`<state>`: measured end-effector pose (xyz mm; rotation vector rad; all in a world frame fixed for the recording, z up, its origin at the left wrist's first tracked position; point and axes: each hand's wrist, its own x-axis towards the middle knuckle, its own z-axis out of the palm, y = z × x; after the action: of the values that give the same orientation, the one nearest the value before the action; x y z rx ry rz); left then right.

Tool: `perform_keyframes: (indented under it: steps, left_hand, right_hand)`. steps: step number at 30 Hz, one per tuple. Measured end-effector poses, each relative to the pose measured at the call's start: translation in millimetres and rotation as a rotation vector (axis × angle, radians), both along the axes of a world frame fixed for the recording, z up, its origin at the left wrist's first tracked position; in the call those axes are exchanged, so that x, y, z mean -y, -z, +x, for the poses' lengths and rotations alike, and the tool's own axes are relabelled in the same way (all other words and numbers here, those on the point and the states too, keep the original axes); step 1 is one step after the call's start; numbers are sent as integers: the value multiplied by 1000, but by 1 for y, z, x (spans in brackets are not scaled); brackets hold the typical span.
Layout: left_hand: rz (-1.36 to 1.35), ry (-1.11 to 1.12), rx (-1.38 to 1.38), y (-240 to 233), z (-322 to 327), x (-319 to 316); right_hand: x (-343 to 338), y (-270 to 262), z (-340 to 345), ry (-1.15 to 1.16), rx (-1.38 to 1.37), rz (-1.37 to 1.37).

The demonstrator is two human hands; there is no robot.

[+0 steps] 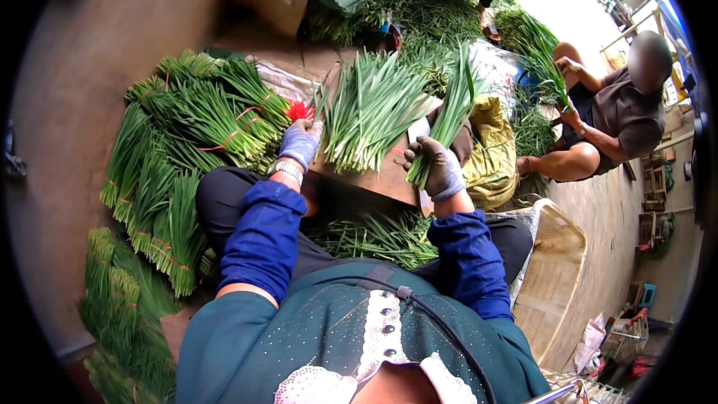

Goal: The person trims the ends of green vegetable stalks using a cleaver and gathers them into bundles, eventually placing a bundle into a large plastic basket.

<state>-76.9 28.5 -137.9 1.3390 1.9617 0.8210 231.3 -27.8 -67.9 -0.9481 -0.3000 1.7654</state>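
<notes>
In my right hand (439, 167), wearing a soiled purple glove, is a bunch of long green leaves, apparently garlic chives (455, 109), gripped near its pale cut ends. Beneath that hand a broad metal blade (424, 202) lies at the edge of a wooden board (364, 179). A loose pile of chives (373, 112) spreads over the board between my hands. My gloved left hand (302, 139) is at the pile's left side, next to a tuft of red ties (300, 110). A few thin leaves stand at its fingertips; whether it grips them is unclear.
Tied chive bundles (224, 118) are stacked on my left, with more bundles (120, 303) lower down. At right are a yellow woven sack (491, 151) and a cream plastic crate (549, 275). A seated person (622, 106) handles chives there. Loose leaves (376, 238) lie below the board.
</notes>
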Motion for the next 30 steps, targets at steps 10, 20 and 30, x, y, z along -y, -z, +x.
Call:
perform_keyframes:
  steps: [10, 20, 30]
  left_hand:
    - [-245, 176, -617, 8, 5, -4]
    - [-305, 335, -637, 48, 12, -26]
    - [-202, 411, -112, 82, -5, -43]
  right_hand:
    - [-63, 81, -51, -241, 524, -45]
    - [-60, 18, -81, -705, 1244, -122]
    - [-62, -1, -91, -865, 1288, -175]
